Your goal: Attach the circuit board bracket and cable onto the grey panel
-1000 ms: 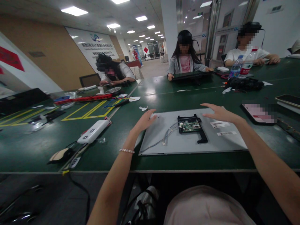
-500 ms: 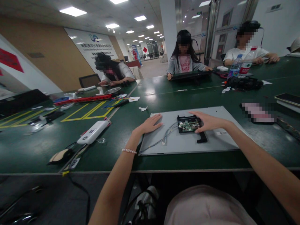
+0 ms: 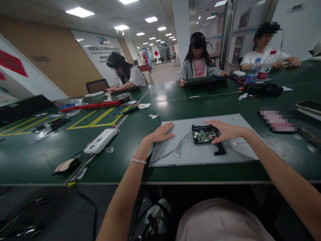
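A flat light-grey metal panel (image 3: 185,155) lies on the green table in front of me. On it rests a black plastic bracket (image 3: 220,149) with a green circuit board (image 3: 203,135) in it. Grey cables (image 3: 179,146) run from the board toward the panel's left front corner. My right hand (image 3: 224,131) spans the bracket's right side, fingers at the far edge and thumb at the near edge, partly covering it. Flat on the panel's left edge, my left hand (image 3: 160,132) has its fingers stretched out and holds nothing.
A white power strip (image 3: 102,141) and a computer mouse (image 3: 65,166) lie to the left. Toward the right are a phone (image 3: 277,121), plastic bottles (image 3: 263,70) and a black bundle (image 3: 262,89). Several people sit across the table, one holding a dark panel (image 3: 205,81).
The bracket with the board has shifted slightly right on the panel with my right hand. My left hand stays in place. The person at far left has raised their head and turned.
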Demonstrator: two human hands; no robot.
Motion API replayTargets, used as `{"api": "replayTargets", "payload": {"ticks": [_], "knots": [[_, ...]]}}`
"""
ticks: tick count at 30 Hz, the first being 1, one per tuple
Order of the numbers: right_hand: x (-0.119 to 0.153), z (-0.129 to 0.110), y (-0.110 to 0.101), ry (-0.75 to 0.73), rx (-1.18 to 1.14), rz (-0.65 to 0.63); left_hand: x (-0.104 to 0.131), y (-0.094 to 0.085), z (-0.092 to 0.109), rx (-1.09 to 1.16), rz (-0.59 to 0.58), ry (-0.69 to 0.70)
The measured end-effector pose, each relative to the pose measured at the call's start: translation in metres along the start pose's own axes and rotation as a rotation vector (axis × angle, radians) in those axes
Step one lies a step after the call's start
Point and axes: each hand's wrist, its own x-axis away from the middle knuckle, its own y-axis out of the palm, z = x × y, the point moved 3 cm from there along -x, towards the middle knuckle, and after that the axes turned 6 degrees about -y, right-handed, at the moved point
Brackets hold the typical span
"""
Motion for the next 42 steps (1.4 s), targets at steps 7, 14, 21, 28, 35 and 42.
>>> {"api": "replayTargets", "payload": {"ticks": [7, 14, 21, 28, 35, 42], "knots": [[-0.001, -0.005, 0.005, 0.016, -0.009, -0.017, 0.003, -0.003, 0.002, 0.000, -0.049, -0.022], [-0.005, 0.014, -0.006, 0.098, -0.059, -0.054, 0.010, -0.005, 0.001, 0.039, -0.098, -0.023], [-0.002, 0.055, 0.017, 0.187, 0.214, 0.013, 0.015, -0.012, -0.012, 0.162, -0.053, 0.045], [0.003, 0.059, 0.028, 0.154, 0.299, 0.120, 0.000, -0.039, -0.067, 0.125, 0.515, -0.357], [-0.003, 0.054, 0.022, 0.177, 0.319, 0.127, -0.039, -0.043, -0.111, -0.111, 0.352, -0.381], [-0.009, 0.051, 0.020, 0.171, 0.338, 0.138, -0.055, -0.053, -0.121, -0.202, 0.315, -0.416]]}}
